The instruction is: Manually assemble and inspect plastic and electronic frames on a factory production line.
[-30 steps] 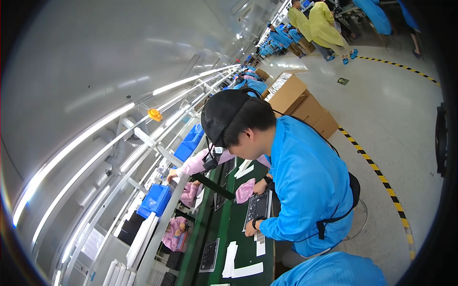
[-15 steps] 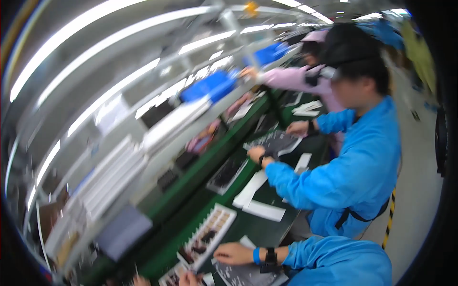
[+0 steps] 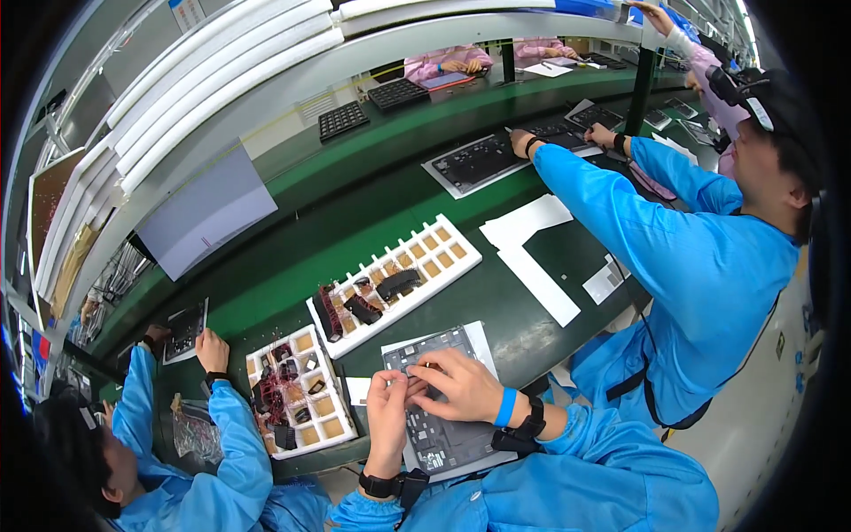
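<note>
My left hand and my right hand meet fingertip to fingertip above a dark grey flat panel. Both are pinched closed on something too small to make out. The panel has many small cutouts and fittings, and lies on a white sheet at the table's front edge. My hands cover its middle part. Left of them stands a white compartment tray with small black parts on red wires. A longer white tray sits behind, holding black parts in its left cells; several other cells show a tan bottom.
A co-worker in blue reaches over dark panels on the right. Another co-worker handles a panel on the left, beside a clear plastic bag. White strips lie on the green table. A shelf rail crosses above.
The view has swung, bringing my hands nearer the middle and sharpening the blurred picture. My left hand, earlier by the tray at the lower edge, is now against my right hand over the panel.
</note>
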`<move>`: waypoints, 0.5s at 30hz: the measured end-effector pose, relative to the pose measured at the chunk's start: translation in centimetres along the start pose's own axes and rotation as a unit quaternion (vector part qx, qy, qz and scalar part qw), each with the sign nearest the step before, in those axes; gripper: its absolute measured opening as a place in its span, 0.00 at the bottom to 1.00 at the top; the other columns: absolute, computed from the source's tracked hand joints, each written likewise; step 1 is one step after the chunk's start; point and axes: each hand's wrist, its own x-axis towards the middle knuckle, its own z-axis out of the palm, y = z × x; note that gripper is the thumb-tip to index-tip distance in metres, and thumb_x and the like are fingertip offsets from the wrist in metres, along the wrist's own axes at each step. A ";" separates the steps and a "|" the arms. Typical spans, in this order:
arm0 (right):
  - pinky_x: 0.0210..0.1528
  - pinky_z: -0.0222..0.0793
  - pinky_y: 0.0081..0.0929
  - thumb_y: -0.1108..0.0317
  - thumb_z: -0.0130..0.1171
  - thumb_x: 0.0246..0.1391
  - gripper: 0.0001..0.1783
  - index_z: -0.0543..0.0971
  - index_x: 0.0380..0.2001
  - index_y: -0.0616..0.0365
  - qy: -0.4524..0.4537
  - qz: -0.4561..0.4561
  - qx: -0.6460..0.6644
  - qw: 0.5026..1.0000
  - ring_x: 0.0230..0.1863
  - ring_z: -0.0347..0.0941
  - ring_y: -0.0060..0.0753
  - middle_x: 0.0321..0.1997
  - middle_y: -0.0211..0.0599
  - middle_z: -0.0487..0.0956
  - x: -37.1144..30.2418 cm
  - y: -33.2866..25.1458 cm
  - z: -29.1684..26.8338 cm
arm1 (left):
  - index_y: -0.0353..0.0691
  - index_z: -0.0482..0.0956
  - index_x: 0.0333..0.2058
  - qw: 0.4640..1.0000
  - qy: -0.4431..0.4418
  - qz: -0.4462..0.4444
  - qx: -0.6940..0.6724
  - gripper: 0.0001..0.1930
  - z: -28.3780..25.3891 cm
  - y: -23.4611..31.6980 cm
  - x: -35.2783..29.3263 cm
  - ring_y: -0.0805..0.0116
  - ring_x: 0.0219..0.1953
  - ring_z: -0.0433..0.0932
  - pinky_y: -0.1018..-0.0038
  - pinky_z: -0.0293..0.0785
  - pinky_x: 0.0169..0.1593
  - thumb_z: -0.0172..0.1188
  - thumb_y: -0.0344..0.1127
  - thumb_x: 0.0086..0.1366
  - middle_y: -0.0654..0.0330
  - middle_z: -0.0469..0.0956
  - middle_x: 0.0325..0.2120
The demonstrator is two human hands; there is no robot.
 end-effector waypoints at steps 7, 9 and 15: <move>0.47 0.81 0.39 0.57 0.75 0.51 0.28 0.80 0.52 0.60 -0.060 0.018 0.020 0.998 0.49 0.79 0.48 0.52 0.43 0.78 0.0 0.9 -0.8 | 0.36 0.71 0.48 1.000 0.003 -0.027 0.009 0.06 0.1 -0.8 0.6 0.62 0.43 0.87 0.70 0.84 0.48 0.55 0.31 0.78 0.45 0.85 0.42; 0.48 0.81 0.39 0.57 0.73 0.53 0.28 0.80 0.53 0.60 -0.070 0.019 0.029 0.997 0.49 0.80 0.49 0.52 0.44 0.79 0.0 1.1 -0.9 | 0.34 0.75 0.50 0.994 0.007 0.039 0.101 0.07 0.2 -1.1 0.8 0.67 0.41 0.87 0.73 0.83 0.48 0.56 0.29 0.77 0.49 0.86 0.41; 0.44 0.82 0.32 0.72 0.65 0.62 0.13 0.85 0.50 0.61 -0.013 0.136 0.124 0.983 0.44 0.86 0.43 0.45 0.43 0.86 -0.9 1.9 -0.1 | 0.30 0.80 0.51 0.986 -0.045 0.048 0.155 0.11 0.8 -1.2 0.5 0.71 0.39 0.85 0.77 0.79 0.44 0.56 0.29 0.77 0.55 0.85 0.39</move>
